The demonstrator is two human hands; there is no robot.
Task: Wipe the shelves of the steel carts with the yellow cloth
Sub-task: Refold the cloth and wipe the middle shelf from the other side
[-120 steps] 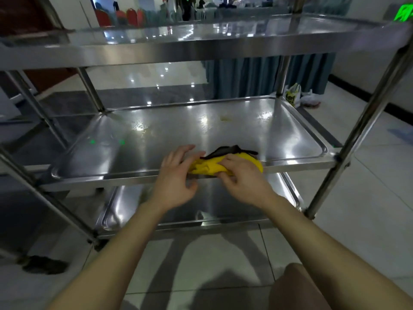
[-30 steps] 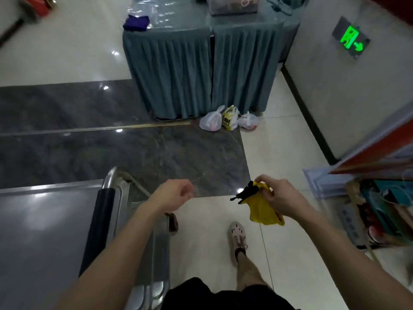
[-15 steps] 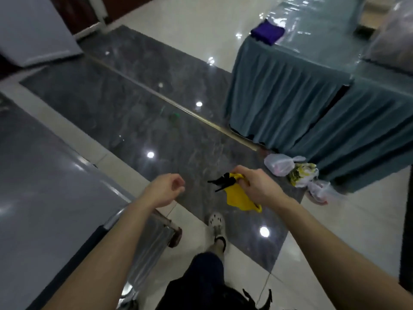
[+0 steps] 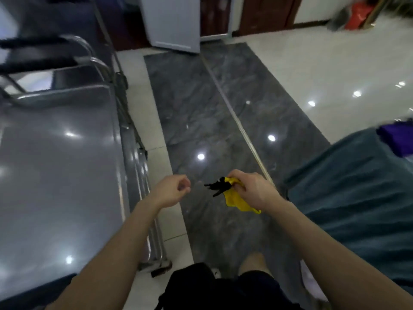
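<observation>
The right hand (image 4: 252,191) pinches the yellow cloth (image 4: 234,201) near its top, fingers and thumb curled round a bunched fold. A black piece (image 4: 218,186) sticks out toward the left, and the rest of the cloth hangs loose below the palm. The cloth is in the air over the dark floor strip (image 4: 212,108), between the right edge of the near steel cart (image 4: 55,175) and the teal draped table (image 4: 357,186), touching neither. The left hand (image 4: 172,190) hangs just off the cart's right edge, fingers loosely curled and holding nothing. The step in hand looks like readying the cloth and picking the next surface. A dangling rag wipes poorly, so the free hand would do well to help fold it into a flat pad with a yellow face outward and the black piece tucked away. The near cart's top shelf is wide, so overlapping strokes from 1 far corner toward the near edge should cover it. The raised rim and the corners, where grime likely gathers, need extra passes. A 2nd cart (image 4: 67,63) stands beyond the first, blurred, so I cannot tell the state of its shelves.
</observation>
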